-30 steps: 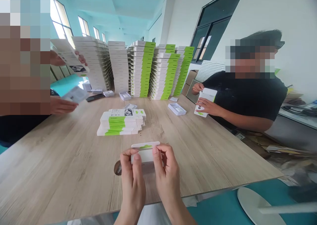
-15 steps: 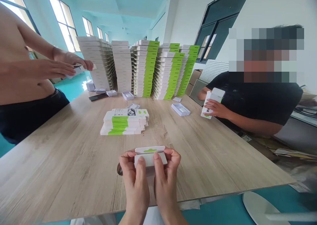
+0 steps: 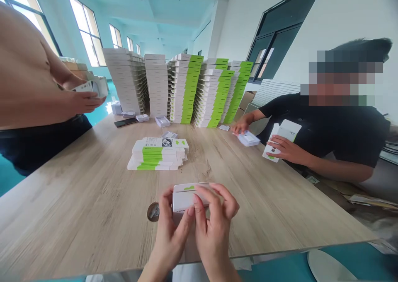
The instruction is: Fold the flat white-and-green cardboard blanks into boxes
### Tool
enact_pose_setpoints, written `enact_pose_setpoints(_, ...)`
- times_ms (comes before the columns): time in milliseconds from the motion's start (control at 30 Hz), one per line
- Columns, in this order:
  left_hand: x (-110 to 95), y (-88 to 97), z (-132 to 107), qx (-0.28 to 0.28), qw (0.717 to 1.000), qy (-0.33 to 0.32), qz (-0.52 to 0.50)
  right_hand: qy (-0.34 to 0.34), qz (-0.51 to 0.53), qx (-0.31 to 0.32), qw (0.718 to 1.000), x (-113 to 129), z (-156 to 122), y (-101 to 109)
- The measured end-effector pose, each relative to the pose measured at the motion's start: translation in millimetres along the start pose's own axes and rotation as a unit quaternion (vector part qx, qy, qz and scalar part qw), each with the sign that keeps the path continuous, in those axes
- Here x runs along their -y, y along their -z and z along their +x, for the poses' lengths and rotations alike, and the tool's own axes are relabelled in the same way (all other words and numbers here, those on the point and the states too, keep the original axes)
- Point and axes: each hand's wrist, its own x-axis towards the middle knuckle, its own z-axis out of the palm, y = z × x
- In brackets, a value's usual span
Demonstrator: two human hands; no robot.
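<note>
A small white box with a green mark point(image 3: 185, 195) is held upright above the near part of the wooden table point(image 3: 77, 199). My left hand point(image 3: 172, 232) grips its left side, thumb on the front face. My right hand point(image 3: 214, 224) wraps its right end, fingers curled over the top flap. Just beyond lies a low stack of white and green boxes point(image 3: 157, 154).
Tall stacks of boxes point(image 3: 186, 89) line the far edge. A seated person in black at the right holds a box point(image 3: 281, 139) and touches a white tray point(image 3: 248, 138). A shirtless person at the left holds a box point(image 3: 90, 87). A phone point(image 3: 126, 122) and a cable hole point(image 3: 153, 211) are on the table.
My right hand has curled over the box's top flap and the box has turned slightly. The seated person reached to the tray. The person at the left drew their hands in.
</note>
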Motion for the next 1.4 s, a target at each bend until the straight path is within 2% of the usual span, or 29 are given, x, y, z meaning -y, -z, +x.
enact_pose_setpoints(33,-4.7,3.3,-1.2,0.032,0.999,0.004,0.014,0.066,0.013,0.031,0.997,-1.9,4.8,3.4)
enact_pose_setpoints(100,-9.8,8.9,-4.0,0.067,0.997,0.001,0.049,0.145,0.072,0.113,0.98,-3.2,14.4,10.6)
enact_pose_setpoints(200,-8.2,13.3,-7.1,0.028,0.993,0.016,0.114,0.19,0.107,0.165,0.962,-0.2,22.2,19.6)
enact_pose_setpoints(267,-4.8,14.7,-6.4,0.004,0.989,0.031,0.142,0.209,0.1,0.171,0.958,2.1,21.9,23.4)
enact_pose_setpoints(433,-4.7,18.3,3.7,0.059,0.979,0.067,0.182,0.215,0.083,0.157,0.96,1.1,16.8,22.2)
enact_pose_setpoints(533,-8.3,17.7,6.9,0.052,0.976,0.102,0.183,0.215,0.08,0.147,0.962,1.0,15.6,14.9)
enact_pose_setpoints(700,-1.9,16.7,3.3,0.029,0.975,0.106,0.194,0.211,0.09,0.14,0.963,-4.3,11.3,8.1)
enact_pose_setpoints(767,2.9,20.1,1.7,0.048,0.975,0.109,0.189,0.21,0.096,0.134,0.964,-10.8,7.5,9.9)
enact_pose_setpoints(833,6.2,25.2,0.9,0.082,0.971,0.123,0.188,0.152,0.094,0.112,0.978,-16.5,3.0,12.9)
enact_pose_setpoints(900,7.7,30.0,0.7,0.107,0.968,0.128,0.187,0.005,0.116,0.102,0.988,-18.3,-1.3,15.6)
enact_pose_setpoints(933,8.0,31.9,0.8,0.111,0.969,0.122,0.185,-0.093,0.144,0.11,0.979,-17.3,-3.1,16.4)
enact_pose_setpoints(967,8.4,33.3,1.1,0.116,0.97,0.114,0.182,-0.193,0.179,0.129,0.956,-15.4,-4.4,16.8)
enact_pose_setpoints(1033,9.7,34.9,2.1,0.139,0.97,0.1,0.172,-0.361,0.245,0.169,0.884,-10.2,-5.5,16.2)
enact_pose_setpoints(1100,12.0,35.6,3.2,0.163,0.968,0.092,0.169,-0.455,0.277,0.175,0.828,-5.5,-4.8,14.4)
enact_pose_setpoints(1167,14.2,35.4,3.4,0.175,0.967,0.091,0.164,-0.489,0.28,0.155,0.811,-2.5,-2.4,12.3)
enact_pose_setpoints(1267,13.0,31.8,0.0,0.163,0.974,0.087,0.134,-0.496,0.267,0.141,0.814,-0.1,3.2,9.7)
enact_pose_setpoints(1400,1.4,17.6,-8.1,0.148,0.985,0.082,0.012,-0.483,0.302,0.13,0.811,1.0,9.2,3.8)
